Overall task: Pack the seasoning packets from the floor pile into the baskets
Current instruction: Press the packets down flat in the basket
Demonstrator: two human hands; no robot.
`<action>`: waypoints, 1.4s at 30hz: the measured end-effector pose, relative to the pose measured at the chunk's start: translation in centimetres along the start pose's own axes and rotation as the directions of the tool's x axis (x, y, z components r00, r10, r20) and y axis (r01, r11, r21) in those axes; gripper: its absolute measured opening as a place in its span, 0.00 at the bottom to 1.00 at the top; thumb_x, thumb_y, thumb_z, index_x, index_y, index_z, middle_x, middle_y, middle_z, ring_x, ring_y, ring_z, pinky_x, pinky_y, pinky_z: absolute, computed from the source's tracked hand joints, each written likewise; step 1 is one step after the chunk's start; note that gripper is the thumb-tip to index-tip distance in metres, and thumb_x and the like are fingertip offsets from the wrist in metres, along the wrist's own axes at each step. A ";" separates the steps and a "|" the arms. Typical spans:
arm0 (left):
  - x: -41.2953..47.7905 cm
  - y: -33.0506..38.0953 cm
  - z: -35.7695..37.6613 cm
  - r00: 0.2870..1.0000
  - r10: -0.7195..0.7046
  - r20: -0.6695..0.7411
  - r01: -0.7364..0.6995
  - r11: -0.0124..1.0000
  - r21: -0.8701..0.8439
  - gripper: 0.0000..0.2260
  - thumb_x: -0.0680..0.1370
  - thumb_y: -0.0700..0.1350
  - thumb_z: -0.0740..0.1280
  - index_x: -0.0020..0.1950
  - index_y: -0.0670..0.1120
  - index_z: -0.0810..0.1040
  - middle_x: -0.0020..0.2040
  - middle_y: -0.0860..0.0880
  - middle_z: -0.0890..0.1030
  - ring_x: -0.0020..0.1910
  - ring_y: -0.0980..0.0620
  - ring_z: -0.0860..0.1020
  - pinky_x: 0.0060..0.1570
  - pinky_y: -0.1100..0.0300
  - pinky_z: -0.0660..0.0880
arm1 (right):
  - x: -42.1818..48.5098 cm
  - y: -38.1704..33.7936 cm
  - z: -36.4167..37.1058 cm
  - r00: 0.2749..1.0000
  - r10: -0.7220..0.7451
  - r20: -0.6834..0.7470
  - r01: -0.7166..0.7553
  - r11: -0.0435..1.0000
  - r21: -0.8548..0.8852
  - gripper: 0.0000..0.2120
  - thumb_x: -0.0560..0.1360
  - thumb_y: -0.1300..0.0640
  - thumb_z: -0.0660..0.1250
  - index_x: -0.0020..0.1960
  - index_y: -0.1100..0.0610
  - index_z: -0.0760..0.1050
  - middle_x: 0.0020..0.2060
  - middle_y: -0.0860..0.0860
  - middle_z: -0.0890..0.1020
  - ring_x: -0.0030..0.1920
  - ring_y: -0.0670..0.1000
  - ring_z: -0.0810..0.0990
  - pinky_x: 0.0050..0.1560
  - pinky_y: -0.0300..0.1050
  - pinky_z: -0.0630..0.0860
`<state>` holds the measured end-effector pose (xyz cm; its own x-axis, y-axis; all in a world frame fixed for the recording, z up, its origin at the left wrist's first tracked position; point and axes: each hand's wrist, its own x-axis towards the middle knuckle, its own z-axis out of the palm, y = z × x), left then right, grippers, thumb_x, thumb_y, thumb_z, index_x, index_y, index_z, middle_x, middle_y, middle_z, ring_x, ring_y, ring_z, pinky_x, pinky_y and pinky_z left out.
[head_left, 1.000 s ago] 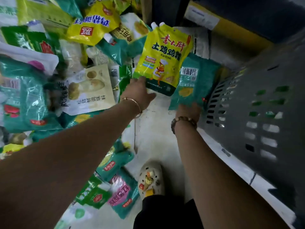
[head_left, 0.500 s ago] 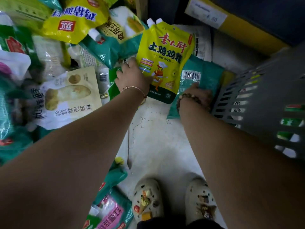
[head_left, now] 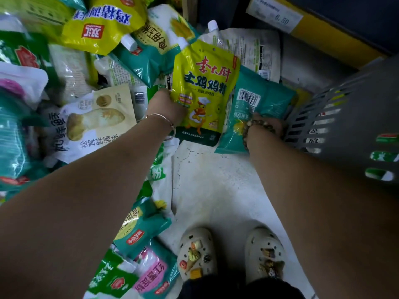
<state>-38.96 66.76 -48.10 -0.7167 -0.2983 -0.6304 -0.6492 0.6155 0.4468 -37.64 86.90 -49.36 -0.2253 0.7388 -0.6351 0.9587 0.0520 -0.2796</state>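
Yellow pouch (head_left: 205, 87) gripped at edge by left hand (head_left: 168, 108); right hand (head_left: 267, 128) grips teal packet (head_left: 265, 98), beside grey basket (head_left: 345, 117)

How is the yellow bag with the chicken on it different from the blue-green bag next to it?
The yellow pouch shows a cartoon chicken chef; the teal packet shows a barcode. The yellow pouch overlaps the teal packet's edge. The left hand holds the yellow pouch, the right hand the teal packet. Both are shiny plastic.

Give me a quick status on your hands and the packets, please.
Left hand grips yellow pouch. Right hand grips teal packet. Grey basket beside right hand, path open.
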 end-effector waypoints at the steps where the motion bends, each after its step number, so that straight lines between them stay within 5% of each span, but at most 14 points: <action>1: -0.2 -0.1 0.0 1.000 0.000 0.006 0.000 1.000 -0.018 0.10 0.72 0.43 0.68 0.52 0.45 0.74 0.46 0.46 0.76 0.45 0.46 0.73 0.45 0.56 0.71 | 0.0 -0.1 -0.2 1.000 0.006 -0.007 -0.006 1.000 0.018 0.33 0.71 0.45 0.70 0.67 0.61 0.62 0.63 0.57 0.74 0.59 0.55 0.76 0.54 0.46 0.74; 4: -0.8 -0.1 -0.2 1.000 0.017 0.007 -0.017 0.997 -0.070 0.12 0.73 0.40 0.67 0.56 0.45 0.75 0.52 0.44 0.79 0.51 0.43 0.76 0.51 0.55 0.73 | -0.3 0.7 -0.1 0.978 0.008 0.207 -0.040 0.988 0.150 0.24 0.71 0.47 0.71 0.60 0.52 0.65 0.58 0.57 0.76 0.48 0.53 0.76 0.39 0.43 0.74; 6: -1.2 -0.2 -0.6 0.999 0.032 0.003 -0.032 0.996 -0.082 0.12 0.73 0.39 0.67 0.56 0.45 0.76 0.53 0.43 0.80 0.52 0.43 0.77 0.53 0.55 0.74 | -0.9 1.1 -0.2 0.951 0.086 0.296 -0.157 0.961 0.226 0.19 0.72 0.46 0.70 0.53 0.50 0.63 0.47 0.56 0.76 0.42 0.53 0.73 0.30 0.40 0.71; 9: -2.0 -0.4 -1.2 0.999 0.045 0.010 -0.044 0.996 -0.072 0.13 0.72 0.40 0.67 0.56 0.46 0.77 0.52 0.44 0.81 0.52 0.43 0.78 0.55 0.51 0.75 | -1.6 1.5 -0.1 0.923 0.040 0.383 -0.128 0.970 0.206 0.15 0.77 0.49 0.64 0.59 0.56 0.69 0.50 0.52 0.75 0.47 0.51 0.73 0.44 0.39 0.74; 11: -2.8 -0.4 -1.5 0.998 0.061 0.003 -0.061 0.997 -0.056 0.14 0.72 0.40 0.66 0.56 0.47 0.76 0.51 0.44 0.81 0.51 0.43 0.78 0.55 0.50 0.76 | -2.4 1.3 -0.6 0.948 0.008 0.317 -0.064 0.984 0.167 0.16 0.78 0.51 0.63 0.61 0.59 0.69 0.47 0.54 0.76 0.51 0.49 0.72 0.53 0.44 0.73; 13: -3.7 -0.3 -2.0 0.996 0.087 -0.027 -0.088 0.996 -0.026 0.14 0.72 0.40 0.65 0.57 0.48 0.76 0.50 0.45 0.81 0.50 0.42 0.78 0.52 0.51 0.75 | -3.7 0.5 -1.6 0.971 -0.019 0.237 -0.013 0.991 0.130 0.15 0.78 0.53 0.63 0.62 0.57 0.68 0.40 0.51 0.74 0.50 0.49 0.72 0.51 0.44 0.72; 16: -5.7 -0.2 -3.5 0.988 0.135 -0.071 -0.132 0.990 0.053 0.12 0.71 0.40 0.66 0.54 0.47 0.76 0.47 0.43 0.80 0.48 0.41 0.77 0.43 0.56 0.70 | -6.4 0.0 -2.5 0.981 -0.100 0.169 0.090 0.994 0.068 0.17 0.77 0.54 0.64 0.62 0.61 0.71 0.53 0.50 0.76 0.54 0.49 0.76 0.51 0.39 0.70; 20: -8.6 -0.7 -8.2 0.988 0.118 -0.103 -0.109 0.990 0.088 0.14 0.70 0.39 0.68 0.56 0.45 0.77 0.49 0.40 0.80 0.50 0.40 0.77 0.44 0.56 0.69 | -12.4 -0.4 -4.2 0.968 -0.202 0.153 0.199 0.979 0.033 0.17 0.74 0.52 0.68 0.60 0.60 0.74 0.59 0.56 0.78 0.60 0.56 0.76 0.52 0.46 0.72; 25: -14.6 -0.1 -15.1 0.987 0.042 -0.153 -0.075 0.973 -0.216 0.15 0.70 0.31 0.69 0.56 0.38 0.77 0.40 0.49 0.79 0.36 0.54 0.75 0.37 0.71 0.73 | -19.7 -1.6 -9.0 0.913 -0.362 0.189 0.351 0.932 0.090 0.18 0.72 0.51 0.70 0.54 0.63 0.75 0.53 0.59 0.80 0.54 0.58 0.78 0.45 0.48 0.72; 29: -21.8 2.0 -19.0 0.982 -0.054 -0.182 -0.038 0.885 -0.463 0.15 0.70 0.27 0.68 0.54 0.40 0.76 0.38 0.53 0.81 0.32 0.65 0.76 0.37 0.67 0.75 | -23.9 -2.8 -15.2 0.841 -0.478 0.253 0.458 0.878 0.136 0.14 0.75 0.53 0.66 0.38 0.62 0.69 0.38 0.56 0.77 0.43 0.55 0.75 0.37 0.45 0.63; 34: -30.0 5.9 -21.9 0.955 -0.214 -0.205 0.041 0.781 -0.624 0.21 0.72 0.28 0.67 0.63 0.40 0.71 0.43 0.55 0.79 0.39 0.62 0.76 0.33 0.75 0.72 | -26.2 -3.2 -23.9 0.765 -0.573 0.293 0.508 0.817 0.272 0.20 0.74 0.61 0.65 0.29 0.56 0.59 0.26 0.52 0.64 0.34 0.56 0.69 0.37 0.56 0.71; 37: -34.7 9.0 -22.4 0.963 -0.190 -0.193 0.024 0.771 -0.637 0.21 0.73 0.28 0.66 0.64 0.40 0.70 0.42 0.57 0.78 0.35 0.65 0.74 0.30 0.76 0.71 | -26.1 -2.8 -29.3 0.759 -0.600 0.252 0.537 0.796 0.279 0.22 0.74 0.61 0.67 0.27 0.55 0.59 0.24 0.50 0.63 0.30 0.54 0.66 0.36 0.56 0.72; 40: -38.3 12.0 -21.9 0.990 -0.053 -0.133 -0.037 0.802 -0.597 0.17 0.72 0.26 0.66 0.47 0.50 0.74 0.33 0.62 0.81 0.32 0.66 0.77 0.33 0.73 0.73 | -24.8 -1.8 -34.6 0.767 -0.608 0.207 0.549 0.788 0.278 0.21 0.73 0.60 0.69 0.27 0.55 0.61 0.24 0.50 0.65 0.29 0.50 0.66 0.33 0.44 0.70; 42: -39.6 14.3 -20.9 0.998 0.017 -0.061 -0.048 0.829 -0.558 0.17 0.72 0.27 0.66 0.44 0.51 0.74 0.34 0.60 0.82 0.36 0.60 0.79 0.40 0.63 0.76 | -23.3 -0.9 -38.1 0.773 -0.602 0.198 0.547 0.792 0.272 0.21 0.72 0.59 0.70 0.28 0.55 0.61 0.24 0.50 0.64 0.28 0.46 0.67 0.31 0.38 0.68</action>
<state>-25.13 72.13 -3.51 -0.7417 -0.3320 -0.5828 -0.6456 0.1177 0.7545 -26.63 95.25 -6.89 -0.7862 0.4068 -0.4653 0.5884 0.2624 -0.7648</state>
